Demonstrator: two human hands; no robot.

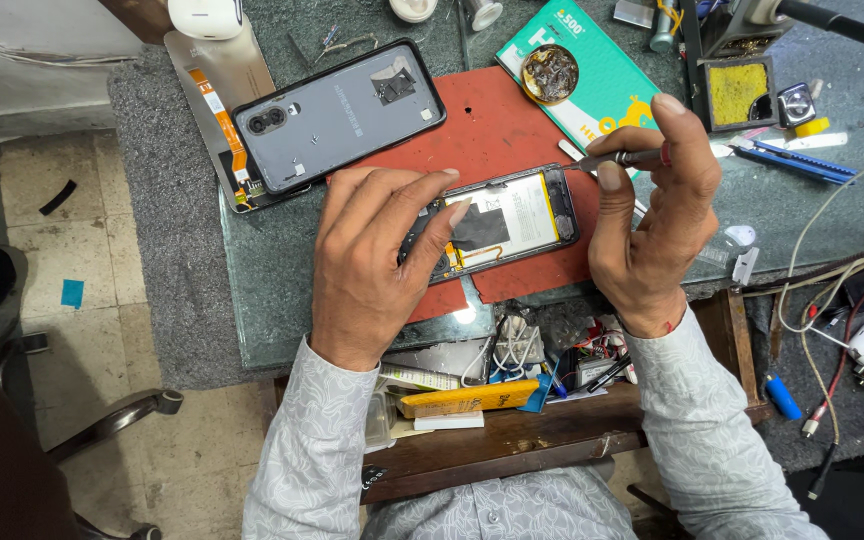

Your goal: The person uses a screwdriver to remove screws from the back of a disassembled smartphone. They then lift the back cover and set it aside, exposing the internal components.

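An opened phone lies on a red mat, its white battery and inner boards exposed. My left hand rests over the phone's left end, fingers pressing on its frame. My right hand pinches a thin metal tool between thumb and forefinger, with the tip pointing at the phone's upper right corner. The grey back cover with its camera cut-out lies apart at the upper left, on top of a screen panel with an orange flex cable.
A green box carrying a round tin stands behind the mat. A soldering stand with a yellow sponge, blue pens and cables crowd the right. An open drawer of small parts sits below. A chair arm is at left.
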